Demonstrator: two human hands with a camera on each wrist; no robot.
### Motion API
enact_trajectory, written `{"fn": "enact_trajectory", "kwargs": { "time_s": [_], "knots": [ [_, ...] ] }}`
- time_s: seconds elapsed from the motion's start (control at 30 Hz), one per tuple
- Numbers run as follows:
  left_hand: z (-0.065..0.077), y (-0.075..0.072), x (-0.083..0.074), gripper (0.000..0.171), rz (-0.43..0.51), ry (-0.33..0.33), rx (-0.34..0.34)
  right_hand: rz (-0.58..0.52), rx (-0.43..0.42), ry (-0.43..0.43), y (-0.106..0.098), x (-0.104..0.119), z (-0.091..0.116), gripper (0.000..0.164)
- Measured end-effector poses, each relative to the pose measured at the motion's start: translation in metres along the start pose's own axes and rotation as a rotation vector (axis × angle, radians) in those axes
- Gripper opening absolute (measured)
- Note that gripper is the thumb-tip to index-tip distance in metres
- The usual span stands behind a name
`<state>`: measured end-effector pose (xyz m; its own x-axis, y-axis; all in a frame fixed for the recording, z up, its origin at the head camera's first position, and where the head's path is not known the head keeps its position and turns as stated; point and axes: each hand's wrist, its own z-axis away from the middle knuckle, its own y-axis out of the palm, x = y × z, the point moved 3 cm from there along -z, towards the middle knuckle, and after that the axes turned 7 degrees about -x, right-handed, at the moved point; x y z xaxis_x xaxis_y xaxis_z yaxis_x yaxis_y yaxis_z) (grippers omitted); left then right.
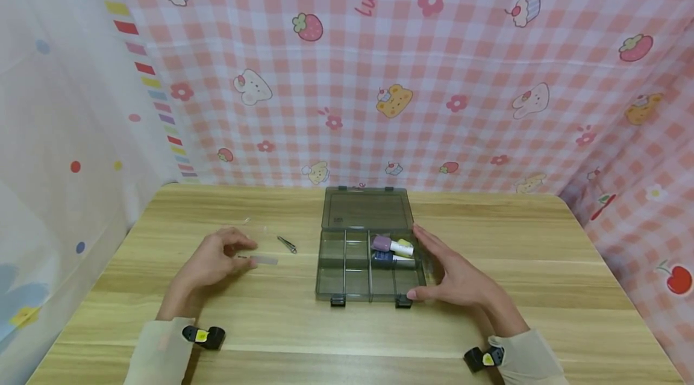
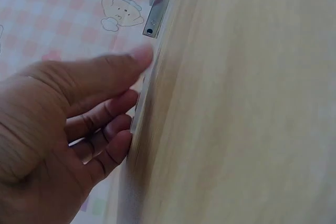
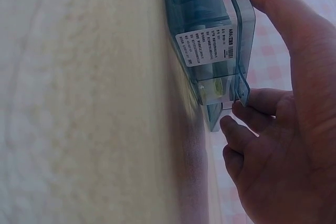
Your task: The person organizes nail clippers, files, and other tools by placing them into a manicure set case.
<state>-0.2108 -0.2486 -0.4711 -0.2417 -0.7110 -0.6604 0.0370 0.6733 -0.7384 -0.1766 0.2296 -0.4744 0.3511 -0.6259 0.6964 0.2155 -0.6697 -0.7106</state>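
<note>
My left hand (image 1: 214, 257) is over a flat translucent strip (image 1: 264, 260) on the table, its thumb and fingers apart. In the left wrist view the fingers (image 2: 107, 142) touch the strip's edge. A metal nail clipper (image 1: 287, 244) lies just beyond. A dark transparent compartment box (image 1: 343, 264) stands with its lid (image 1: 368, 207) folded back. Purple (image 1: 381, 243), yellow (image 1: 404, 244) and navy (image 1: 383, 259) nail polish bottles lie in its back right part. My right hand (image 1: 461, 273) holds the box's right side, thumb at the front latch, fingers toward the back corner.
A white printed label (image 3: 206, 45) shows on the box's side in the right wrist view. Small clear pieces (image 1: 247, 220) lie on the wooden table (image 1: 303, 337) behind my left hand. A pink checked cloth (image 1: 347, 71) hangs along the table's back edge.
</note>
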Motion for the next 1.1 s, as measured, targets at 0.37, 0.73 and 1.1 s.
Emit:
{"fn": "enact_trajectory", "kwargs": {
  "time_s": [0.37, 0.73, 1.1],
  "knots": [
    [0.0012, -0.0003, -0.0041, 0.005, 0.05, 0.046, 0.012, -0.003, 0.002, 0.012, -0.0009, 0.0006, 0.0001, 0.126],
    [0.0007, 0.0022, -0.0055, 0.005, 0.047, 0.047, 0.035, 0.018, -0.001, 0.024, -0.0013, 0.0012, 0.0013, 0.126],
    [0.0008, 0.0039, -0.0054, 0.005, 0.055, 0.044, 0.032, 0.04, -0.004, 0.023, -0.001, 0.0025, 0.0004, 0.127]
  ]
}}
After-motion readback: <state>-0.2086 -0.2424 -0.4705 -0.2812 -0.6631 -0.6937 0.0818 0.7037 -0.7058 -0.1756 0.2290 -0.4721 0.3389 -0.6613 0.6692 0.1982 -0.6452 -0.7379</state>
